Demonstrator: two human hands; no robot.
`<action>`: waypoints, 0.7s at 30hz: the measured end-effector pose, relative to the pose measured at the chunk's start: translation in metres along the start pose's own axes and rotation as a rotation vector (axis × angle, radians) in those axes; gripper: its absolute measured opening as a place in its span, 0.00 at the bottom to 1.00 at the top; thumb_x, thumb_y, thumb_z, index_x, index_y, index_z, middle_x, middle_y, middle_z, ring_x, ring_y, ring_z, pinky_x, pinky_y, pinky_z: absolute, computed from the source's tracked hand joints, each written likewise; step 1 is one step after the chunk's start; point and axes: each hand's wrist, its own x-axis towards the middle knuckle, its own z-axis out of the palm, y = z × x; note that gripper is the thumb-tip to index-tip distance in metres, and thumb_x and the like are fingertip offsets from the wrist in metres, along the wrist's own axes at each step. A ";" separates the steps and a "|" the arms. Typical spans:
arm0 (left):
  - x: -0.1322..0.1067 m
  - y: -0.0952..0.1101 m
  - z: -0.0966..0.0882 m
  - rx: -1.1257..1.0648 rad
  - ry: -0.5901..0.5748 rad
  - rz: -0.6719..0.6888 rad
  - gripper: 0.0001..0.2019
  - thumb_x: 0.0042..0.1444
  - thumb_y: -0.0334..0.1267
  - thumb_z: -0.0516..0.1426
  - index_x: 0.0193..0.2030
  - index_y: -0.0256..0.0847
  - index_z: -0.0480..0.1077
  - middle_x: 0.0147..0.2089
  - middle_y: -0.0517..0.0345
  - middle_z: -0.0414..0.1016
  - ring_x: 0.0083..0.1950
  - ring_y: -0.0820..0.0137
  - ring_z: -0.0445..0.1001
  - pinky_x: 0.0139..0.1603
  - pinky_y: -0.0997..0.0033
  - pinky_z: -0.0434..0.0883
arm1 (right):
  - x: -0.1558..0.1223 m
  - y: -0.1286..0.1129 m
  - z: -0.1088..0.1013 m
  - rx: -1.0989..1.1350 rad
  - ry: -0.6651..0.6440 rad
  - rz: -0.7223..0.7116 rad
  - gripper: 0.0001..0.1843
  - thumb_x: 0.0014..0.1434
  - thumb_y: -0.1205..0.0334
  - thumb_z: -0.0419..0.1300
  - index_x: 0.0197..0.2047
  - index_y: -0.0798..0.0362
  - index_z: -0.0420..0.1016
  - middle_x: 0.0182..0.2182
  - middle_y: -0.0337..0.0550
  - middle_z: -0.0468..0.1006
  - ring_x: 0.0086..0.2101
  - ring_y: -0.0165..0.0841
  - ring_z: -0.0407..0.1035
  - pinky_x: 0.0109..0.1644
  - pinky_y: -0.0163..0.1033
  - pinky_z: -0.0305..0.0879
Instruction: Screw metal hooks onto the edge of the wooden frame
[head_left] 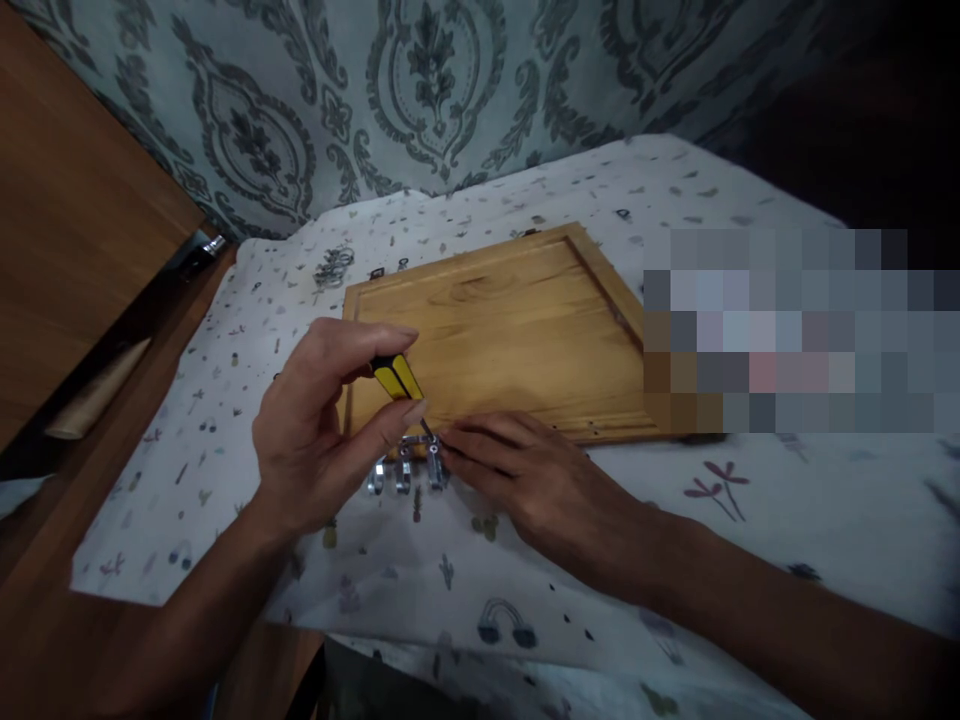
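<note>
My left hand is closed round a screwdriver with a yellow and black handle, its tip pointing down at a chrome hook rack. The rack lies at the near edge of a framed wooden board on a patterned white cloth. My right hand rests beside the rack on its right, fingers pressed together against the rack's end by the screwdriver tip. Whether those fingertips pinch a small screw is too small to tell.
The cloth covers a table against a grey damask wallpaper. A brown wooden cabinet side stands at the left, with a dark gap below it. A blurred patch covers the area right of the board.
</note>
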 end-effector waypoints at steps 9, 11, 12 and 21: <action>-0.002 0.003 0.000 0.075 0.039 0.039 0.21 0.57 0.32 0.64 0.56 0.54 0.72 0.48 0.61 0.77 0.47 0.67 0.76 0.43 0.64 0.78 | 0.000 -0.001 0.001 -0.021 -0.024 0.025 0.19 0.63 0.78 0.50 0.49 0.58 0.78 0.49 0.51 0.82 0.48 0.39 0.73 0.50 0.47 0.74; -0.003 0.005 0.001 0.048 0.005 0.008 0.21 0.58 0.32 0.63 0.57 0.55 0.71 0.49 0.59 0.77 0.47 0.66 0.77 0.46 0.61 0.78 | 0.000 0.000 0.001 -0.019 -0.024 0.023 0.19 0.63 0.78 0.50 0.48 0.57 0.78 0.49 0.51 0.82 0.49 0.38 0.73 0.50 0.46 0.74; -0.003 0.006 0.000 0.030 -0.010 -0.004 0.22 0.59 0.31 0.62 0.58 0.56 0.71 0.49 0.59 0.77 0.47 0.66 0.77 0.47 0.60 0.77 | 0.000 0.000 0.000 -0.019 -0.021 0.020 0.18 0.63 0.77 0.50 0.48 0.57 0.78 0.49 0.51 0.82 0.48 0.38 0.73 0.50 0.46 0.74; -0.003 0.004 -0.002 -0.046 0.147 -0.015 0.21 0.58 0.31 0.63 0.57 0.52 0.73 0.49 0.56 0.75 0.44 0.69 0.76 0.42 0.66 0.78 | -0.002 0.000 0.001 -0.014 -0.010 0.002 0.17 0.65 0.76 0.49 0.49 0.63 0.77 0.48 0.53 0.82 0.49 0.42 0.72 0.51 0.48 0.74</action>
